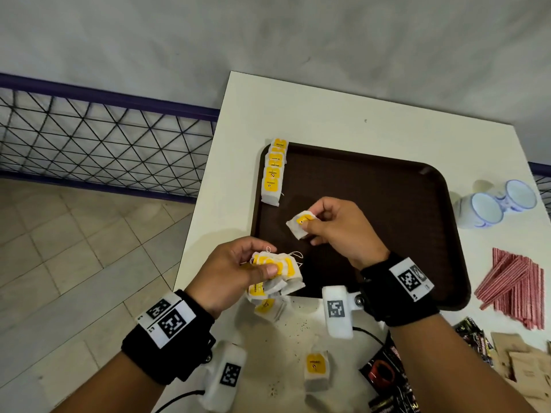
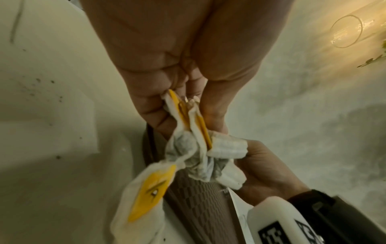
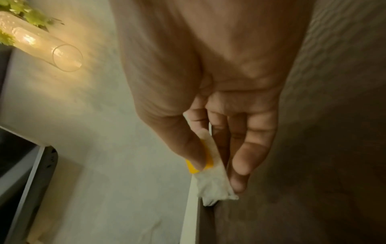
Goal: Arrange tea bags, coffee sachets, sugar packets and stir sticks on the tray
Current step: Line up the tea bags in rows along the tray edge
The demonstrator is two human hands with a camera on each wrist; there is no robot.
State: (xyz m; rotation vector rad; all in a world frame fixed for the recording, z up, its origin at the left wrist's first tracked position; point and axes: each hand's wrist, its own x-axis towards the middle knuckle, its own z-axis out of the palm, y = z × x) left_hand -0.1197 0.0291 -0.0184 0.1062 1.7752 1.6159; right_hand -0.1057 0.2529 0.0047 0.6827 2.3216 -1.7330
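A white tabletop (image 1: 313, 114) carried a dark brown tray (image 1: 387, 204). Right of the tray lay a heap of red-and-white stir sticks (image 1: 515, 287), with two blue-and-white cups (image 1: 495, 204) beyond them. Brown sugar packets (image 1: 518, 362) and black coffee sachets (image 1: 387, 380) sat at the near right. A row of tea bags (image 1: 272, 174) ran along the tray's left rim. The left hand (image 1: 229, 272) gripped a bunch of tea bags (image 1: 277, 272) over the tray's near-left corner. The right hand (image 1: 343, 231) pinched a single tea bag (image 1: 301, 225) between thumb and fingers above the tray. One loose tea bag (image 1: 316, 368) lay on the tabletop near the person.
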